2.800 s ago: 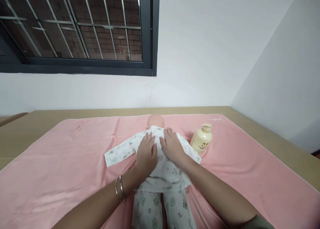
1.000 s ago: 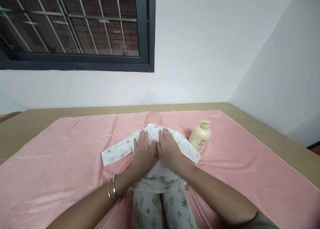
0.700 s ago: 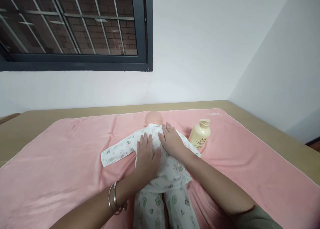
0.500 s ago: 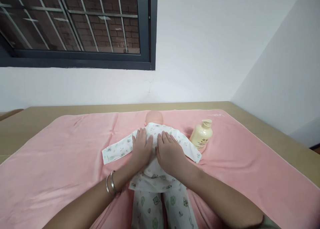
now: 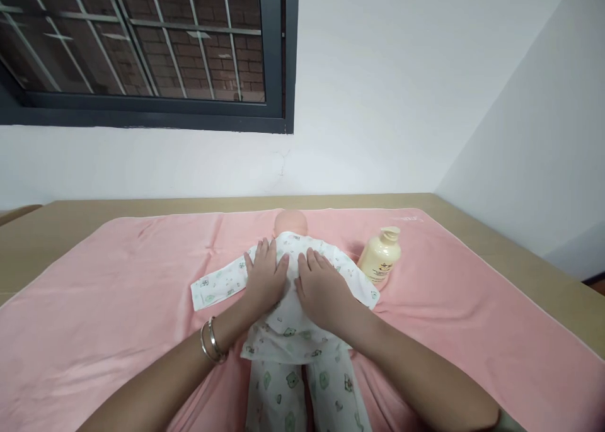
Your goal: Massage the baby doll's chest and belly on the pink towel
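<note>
A baby doll (image 5: 292,221) lies face down on a pink towel (image 5: 108,306), dressed in a white printed top and trousers (image 5: 302,388). My left hand (image 5: 263,276) lies flat on the left side of the doll's back, fingers stretched out. My right hand (image 5: 322,285) lies flat on the right side of the back, beside the left hand. Neither hand holds anything. Two bangles ring my left wrist. The doll's left sleeve (image 5: 215,285) spreads out on the towel.
A cream pump bottle (image 5: 380,257) lies tilted on the towel just right of the doll's shoulder. The towel covers a tan table (image 5: 510,255) set against a white wall under a barred window (image 5: 142,48). Another wall closes the right side.
Both hands have kept sliding up and down the doll's back. Since half a second ago the left hand has shifted slightly up toward the shoulder; the right hand has hardly moved.
</note>
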Available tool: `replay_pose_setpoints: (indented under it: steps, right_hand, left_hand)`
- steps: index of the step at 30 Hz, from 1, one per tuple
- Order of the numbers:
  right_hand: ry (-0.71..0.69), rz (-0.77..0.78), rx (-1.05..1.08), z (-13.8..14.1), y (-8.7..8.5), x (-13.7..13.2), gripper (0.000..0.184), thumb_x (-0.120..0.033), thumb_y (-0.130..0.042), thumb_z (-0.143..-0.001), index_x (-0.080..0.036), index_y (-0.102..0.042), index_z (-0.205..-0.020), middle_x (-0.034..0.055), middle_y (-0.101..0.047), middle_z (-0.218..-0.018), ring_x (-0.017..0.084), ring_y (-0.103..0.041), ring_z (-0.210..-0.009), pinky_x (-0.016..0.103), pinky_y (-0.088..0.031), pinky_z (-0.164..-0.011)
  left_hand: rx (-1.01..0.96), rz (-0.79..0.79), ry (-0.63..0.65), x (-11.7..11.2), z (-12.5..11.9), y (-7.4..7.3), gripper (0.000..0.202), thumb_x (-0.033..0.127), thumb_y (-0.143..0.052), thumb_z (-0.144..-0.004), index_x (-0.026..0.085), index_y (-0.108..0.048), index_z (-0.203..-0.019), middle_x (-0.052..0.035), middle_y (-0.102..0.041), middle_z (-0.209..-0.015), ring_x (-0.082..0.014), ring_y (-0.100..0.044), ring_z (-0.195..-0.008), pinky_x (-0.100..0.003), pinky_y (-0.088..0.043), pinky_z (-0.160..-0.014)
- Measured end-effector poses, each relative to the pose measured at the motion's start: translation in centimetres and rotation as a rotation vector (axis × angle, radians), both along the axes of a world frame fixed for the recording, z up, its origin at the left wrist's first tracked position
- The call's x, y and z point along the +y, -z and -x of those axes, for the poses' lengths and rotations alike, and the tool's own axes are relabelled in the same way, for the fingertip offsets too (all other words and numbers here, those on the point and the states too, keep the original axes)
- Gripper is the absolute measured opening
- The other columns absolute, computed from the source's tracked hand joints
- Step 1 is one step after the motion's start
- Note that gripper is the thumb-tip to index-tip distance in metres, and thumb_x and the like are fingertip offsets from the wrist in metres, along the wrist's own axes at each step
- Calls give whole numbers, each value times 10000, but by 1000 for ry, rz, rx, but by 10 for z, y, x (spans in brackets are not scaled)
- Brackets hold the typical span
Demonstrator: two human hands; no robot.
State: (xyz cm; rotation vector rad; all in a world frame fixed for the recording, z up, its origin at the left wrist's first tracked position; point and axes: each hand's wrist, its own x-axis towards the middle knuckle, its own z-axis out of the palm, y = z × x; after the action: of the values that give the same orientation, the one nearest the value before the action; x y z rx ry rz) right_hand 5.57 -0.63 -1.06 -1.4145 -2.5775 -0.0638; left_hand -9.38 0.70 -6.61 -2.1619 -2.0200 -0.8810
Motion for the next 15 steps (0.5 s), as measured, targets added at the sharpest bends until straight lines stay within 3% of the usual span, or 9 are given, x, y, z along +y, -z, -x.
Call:
replay_pose_setpoints:
  steps: [4, 8, 11, 15]
  right_hand:
    - [-14, 4, 45, -4, -6, 11, 458, -211, -316, -975, -7, -485, -1349, 252, -504, -1385, 311, -435, -1333, 457, -331, -1107]
    - [26, 33, 155, -4, 1, 41, 480, -259, -280, -997, -41, -433, -1396, 200, -431, -1467, 268, -378, -1378, 416, -319, -1121]
    - [26, 30, 147, -1, 7, 40, 499, -241, -278, -988, -12, -403, -1414, 215, -396, -1488, 271, -335, -1404, 410, -310, -1124]
    - [77, 48, 20, -4, 3, 19, 527, -215, -352, -949, 6, -390, -1426, 254, -415, -1461, 330, -390, -1366, 464, -319, -1101]
  left_hand:
    - [-15, 4, -4, -17, -12, 0, 578, 356, -328, -961, 43, -318, -1447, -258, -339, -1511, -347, -210, -1457, -635, -156, -1144]
    - [8, 21, 91, -41, -28, -3, 634, 422, -382, -942, 95, -297, -1478, -208, -264, -1562, -348, -140, -1474, -598, -140, -1165]
    - [-20, 45, 77, -34, -22, -8, 601, 448, -329, -961, 127, -326, -1469, -194, -320, -1542, -328, -199, -1465, -597, -143, -1162]
    - [-27, 92, 8, -13, -6, -13, 775, 627, -357, -905, 98, -302, -1470, -216, -326, -1532, -372, -240, -1442, -649, -138, -1135]
